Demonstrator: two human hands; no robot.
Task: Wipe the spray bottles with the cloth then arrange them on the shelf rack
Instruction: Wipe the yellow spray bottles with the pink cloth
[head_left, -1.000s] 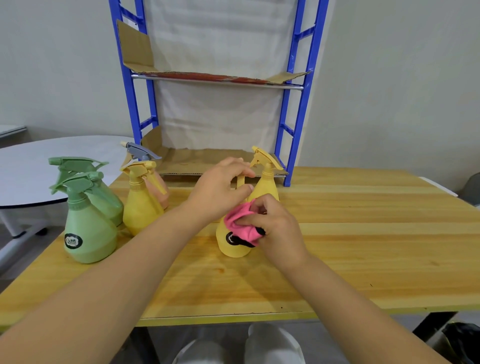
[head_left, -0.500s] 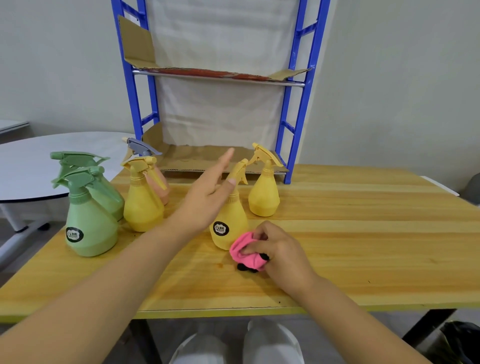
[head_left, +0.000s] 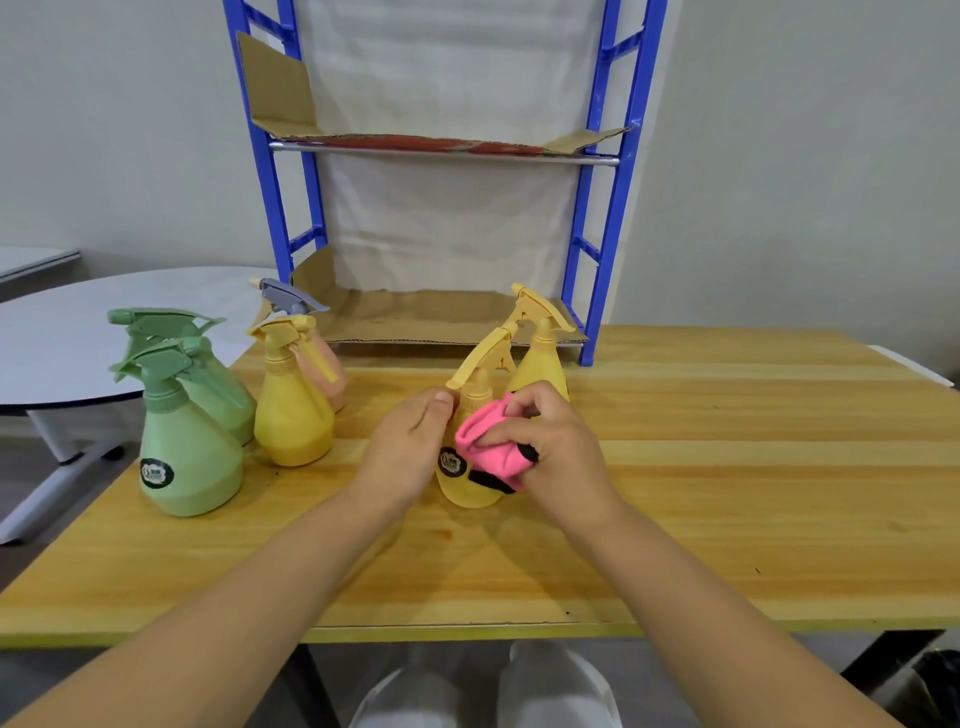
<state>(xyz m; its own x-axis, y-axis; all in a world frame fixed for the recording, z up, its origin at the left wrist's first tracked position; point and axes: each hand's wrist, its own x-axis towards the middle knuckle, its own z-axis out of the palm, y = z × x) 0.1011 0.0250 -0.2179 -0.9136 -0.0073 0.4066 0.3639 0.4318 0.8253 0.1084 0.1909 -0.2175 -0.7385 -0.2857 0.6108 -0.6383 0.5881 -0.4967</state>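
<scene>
Background and furniture. A plain off-white wall (head_left: 805, 182) fills the upper half of the frame, evenly lit, with a creased pale sheet (head_left: 441, 218) hanging flat against it at upper centre. A wooden table (head_left: 727, 467) of yellowish planks spans the lower middle from edge to edge; its surface carries only soft shadows, and a dark leg (head_left: 878, 649) shows beneath it at lower right. At centre left stands a round white table (head_left: 62, 332) with a dark rim on a white base (head_left: 57, 431). A grey floor (head_left: 26, 462) lies under it. A dark, indistinct object (head_left: 935, 680) sits in the lower right corner.
</scene>
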